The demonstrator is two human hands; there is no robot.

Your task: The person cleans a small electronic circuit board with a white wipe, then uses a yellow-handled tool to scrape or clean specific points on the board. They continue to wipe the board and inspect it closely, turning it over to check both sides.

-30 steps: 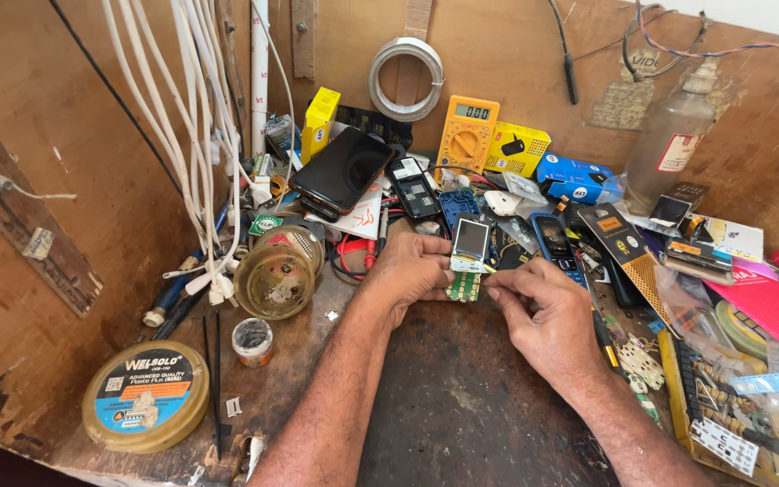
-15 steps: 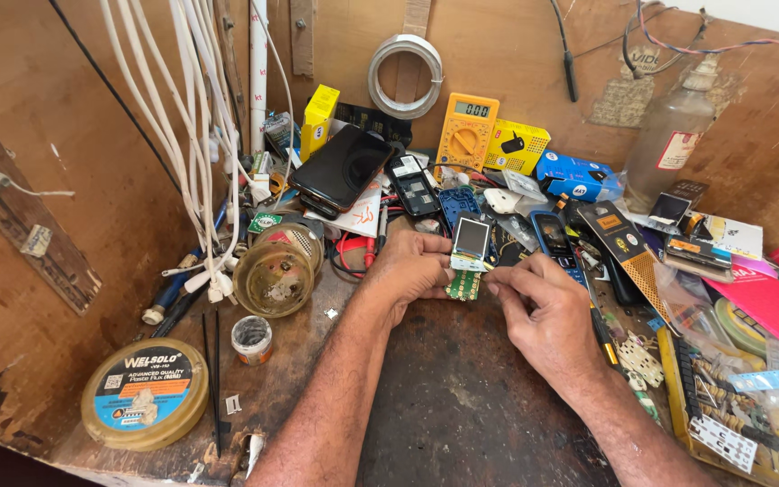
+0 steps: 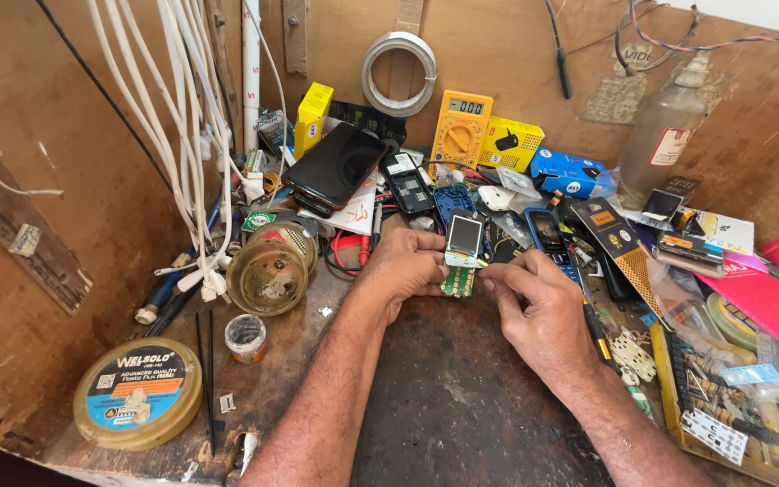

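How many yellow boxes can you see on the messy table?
2. One tall yellow box stands at the back left beside the white cables. A wider yellow box sits right of the yellow meter. More may hide under the clutter.

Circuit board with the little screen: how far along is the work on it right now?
Done: the circuit board is out of any phone casing, bare, its small screen attached on top. In hand: the left hand holds the board upright over the dark mat, while the right hand pinches at its right edge. Left: the board remains uncased, and other opened phone parts lie behind.
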